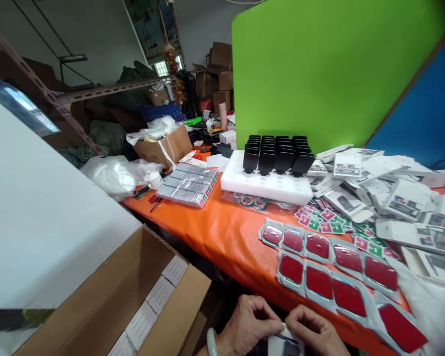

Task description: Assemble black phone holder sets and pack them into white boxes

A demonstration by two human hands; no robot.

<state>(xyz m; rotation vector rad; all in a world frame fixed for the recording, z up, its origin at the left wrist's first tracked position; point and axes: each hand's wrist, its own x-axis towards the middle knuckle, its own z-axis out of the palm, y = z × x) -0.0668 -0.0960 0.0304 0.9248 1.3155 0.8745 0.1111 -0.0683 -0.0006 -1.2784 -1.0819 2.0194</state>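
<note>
Holding: both hands meet at the bottom centre of the frame, pinching one small white packet (pixel 286 343) between them.
Left hand (pixel 246 326): fingers curled, thumb and fingertips closed on the packet's left edge; a pale bangle (pixel 211 342) sits on the wrist.
Right hand (pixel 315 330): fingers bent down over the packet's upper right corner, gripping it.
Packet: low in the frame, below the table's near edge, partly cut off by the bottom border; a dark shape shows on its face.
Table (pixel 215 227): orange cover, running from centre left to the lower right.
Red pads (pixel 333 277): clear-wrapped, laid in two rows just above the hands, lower right.
Black holders (pixel 278 153): ranked upright on a white foam tray (pixel 263 185), centre of the frame.
White cartons (pixel 393 198): a loose heap at right, beside pink and green sachets (pixel 324 221).
Cardboard box (pixel 107 301): open, lower left, with white boxes packed on edge inside.
Green board (pixel 319 69): standing behind the tray, upper right.
</note>
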